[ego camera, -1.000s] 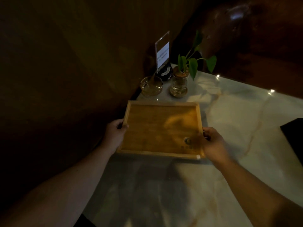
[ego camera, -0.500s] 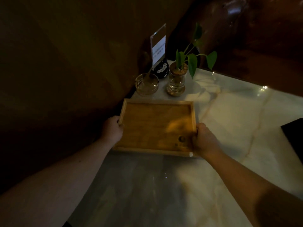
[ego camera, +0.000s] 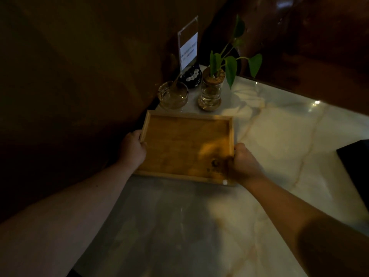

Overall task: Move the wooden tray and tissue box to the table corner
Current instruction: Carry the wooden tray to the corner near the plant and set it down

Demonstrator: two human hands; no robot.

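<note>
Your left hand [ego camera: 133,149] and right hand [ego camera: 242,164] each keep a closed grip on a side rim of the one rectangular wooden tray [ego camera: 185,144], which holds nothing and sits at the far left of the glossy marble surface [ego camera: 279,136]. Just beyond it stand two glass vessels: a bowl [ego camera: 173,95] of clear liquid and a jar [ego camera: 211,90] holding a leafy plant [ego camera: 231,62].

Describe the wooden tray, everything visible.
The wooden tray is a shallow rectangle of light, bamboo-like wood with a low raised rim and nothing in it. A small dark round mark sits near its near-right corner. It lies level at the marble table corner's left edge, just short of the glass bowl and plant jar. The left hand grips its left rim, the right hand its right.
</note>
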